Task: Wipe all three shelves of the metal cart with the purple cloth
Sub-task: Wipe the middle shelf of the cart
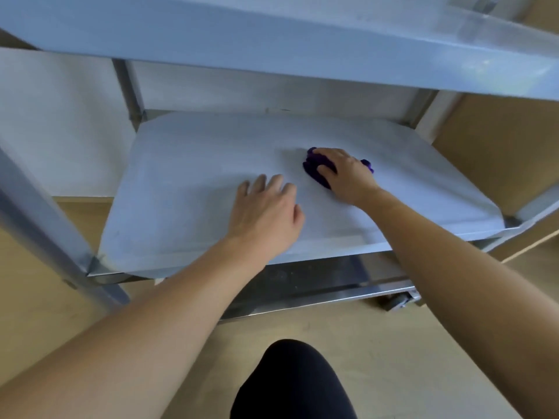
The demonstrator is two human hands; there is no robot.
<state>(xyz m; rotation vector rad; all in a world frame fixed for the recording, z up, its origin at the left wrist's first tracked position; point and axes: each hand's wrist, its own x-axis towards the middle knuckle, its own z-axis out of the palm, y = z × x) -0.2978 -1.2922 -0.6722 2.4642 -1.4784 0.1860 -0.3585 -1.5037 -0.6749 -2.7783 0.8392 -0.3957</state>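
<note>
A metal cart [42, 207] fills the view, seen from above and in front; its top shelf [272, 34] runs across the far upper edge; its middle shelf [187, 176] spreads wide and pale at the centre; a dark strip of the bottom shelf [302, 285] shows beneath; tan floor [408, 358] lies nearest. A knee in black [293, 382] sits at the near edge. The left hand [266, 213] rests flat on the middle shelf, fingers straight and spread; the right hand [344, 176], just to its right, curls fingers and thumb over the bunched purple cloth [314, 169], holding it against that shelf. A caster [399, 300] shows low right.
</note>
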